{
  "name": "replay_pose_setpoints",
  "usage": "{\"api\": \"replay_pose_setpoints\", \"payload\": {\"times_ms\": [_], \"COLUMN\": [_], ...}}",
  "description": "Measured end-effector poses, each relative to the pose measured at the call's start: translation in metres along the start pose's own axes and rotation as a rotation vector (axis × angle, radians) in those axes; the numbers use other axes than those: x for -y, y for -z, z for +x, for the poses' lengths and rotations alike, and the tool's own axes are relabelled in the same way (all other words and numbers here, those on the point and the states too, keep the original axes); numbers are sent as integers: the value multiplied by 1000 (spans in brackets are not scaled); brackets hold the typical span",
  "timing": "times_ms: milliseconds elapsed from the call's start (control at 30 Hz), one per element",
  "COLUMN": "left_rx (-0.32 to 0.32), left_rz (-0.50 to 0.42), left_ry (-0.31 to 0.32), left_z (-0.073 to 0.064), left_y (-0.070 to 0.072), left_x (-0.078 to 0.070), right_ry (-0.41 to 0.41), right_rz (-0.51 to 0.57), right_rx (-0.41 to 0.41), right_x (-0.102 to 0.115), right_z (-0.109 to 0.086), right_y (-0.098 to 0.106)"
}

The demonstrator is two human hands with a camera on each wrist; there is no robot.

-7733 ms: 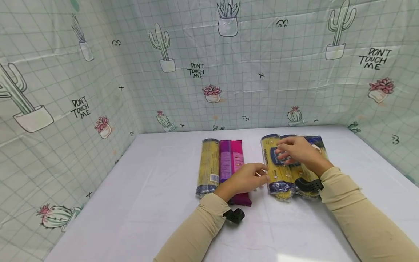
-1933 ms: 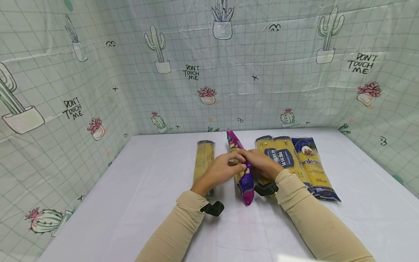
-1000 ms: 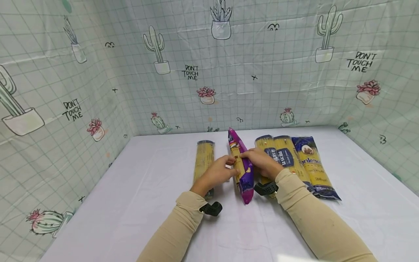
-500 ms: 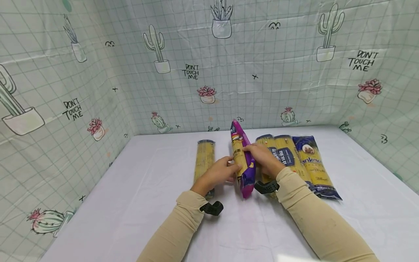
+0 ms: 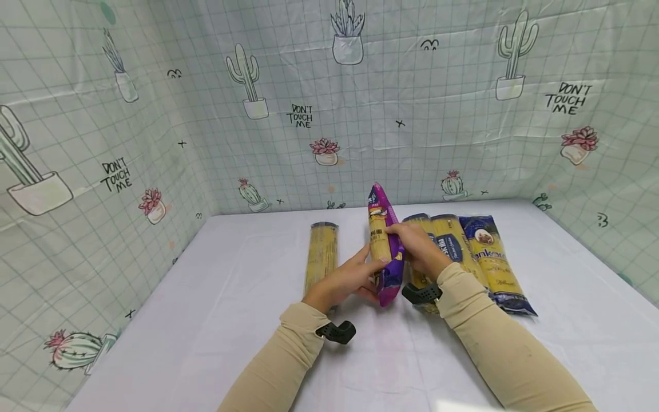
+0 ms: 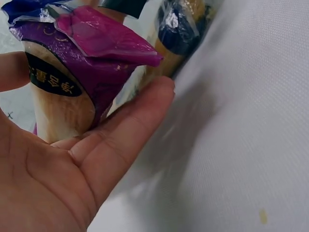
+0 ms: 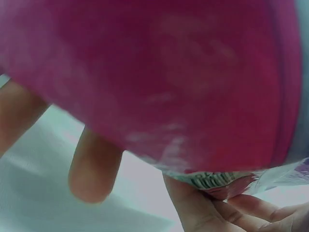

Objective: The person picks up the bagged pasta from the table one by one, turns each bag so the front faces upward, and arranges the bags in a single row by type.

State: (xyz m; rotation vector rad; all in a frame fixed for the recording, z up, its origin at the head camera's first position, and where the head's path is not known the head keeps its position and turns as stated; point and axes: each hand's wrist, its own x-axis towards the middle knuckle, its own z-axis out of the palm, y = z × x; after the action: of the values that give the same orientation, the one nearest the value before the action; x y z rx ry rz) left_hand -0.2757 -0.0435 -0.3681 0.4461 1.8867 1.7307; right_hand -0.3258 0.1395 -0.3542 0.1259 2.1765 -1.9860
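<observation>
Both hands hold a purple and magenta pasta packet (image 5: pixel 381 246) with a yellow front, its far end tilted up, at the middle of the table. My left hand (image 5: pixel 342 281) grips its lower left side, thumb on the front. In the left wrist view the fingers (image 6: pixel 130 140) reach beneath the packet (image 6: pixel 91 53). From the right, my right hand (image 5: pixel 419 247) pinches the other edge, thumb on top; the right wrist view shows its fingers (image 7: pixel 96 169) extending past the magenta back (image 7: pixel 169 87). Part of the packet is hidden by the hands.
Left of the hands lies a yellow spaghetti packet (image 5: pixel 322 252). Two blue-labelled spaghetti packets (image 5: pixel 450 243) lie side by side on the right, partly behind the right hand, beside a blue and yellow pasta packet (image 5: pixel 494 260). A cactus-print cloth (image 5: pixel 370 131) hangs behind the white table (image 5: pixel 226 297).
Earlier the purple packet lay flat beside the left spaghetti packet; the hands then turned it on edge. In the last second it has risen and tilted, and the left hand has slid under it.
</observation>
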Motion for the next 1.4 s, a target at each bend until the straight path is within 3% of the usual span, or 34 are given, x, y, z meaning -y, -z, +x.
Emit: {"api": "replay_pose_setpoints", "payload": {"times_ms": [233, 500, 833, 1033, 1400], "left_rx": [-40, -74, -81, -85, -101], "left_rz": [-39, -56, -158, -150, -133], "left_ry": [-16, -31, -13, -41, -38], "left_z": [1, 4, 4, 5, 4], "left_y": [0, 2, 5, 8, 7], "left_x": [1, 0, -1, -1, 0], "right_ry": [-38, -8, 2, 11, 17], "right_rz": [68, 159, 209, 221, 209], "right_rx": [-5, 13, 27, 53, 61], "right_x": [-2, -3, -4, -3, -3], "right_z": [1, -1, 0, -2, -3], "right_y": [0, 2, 0, -1, -1]}}
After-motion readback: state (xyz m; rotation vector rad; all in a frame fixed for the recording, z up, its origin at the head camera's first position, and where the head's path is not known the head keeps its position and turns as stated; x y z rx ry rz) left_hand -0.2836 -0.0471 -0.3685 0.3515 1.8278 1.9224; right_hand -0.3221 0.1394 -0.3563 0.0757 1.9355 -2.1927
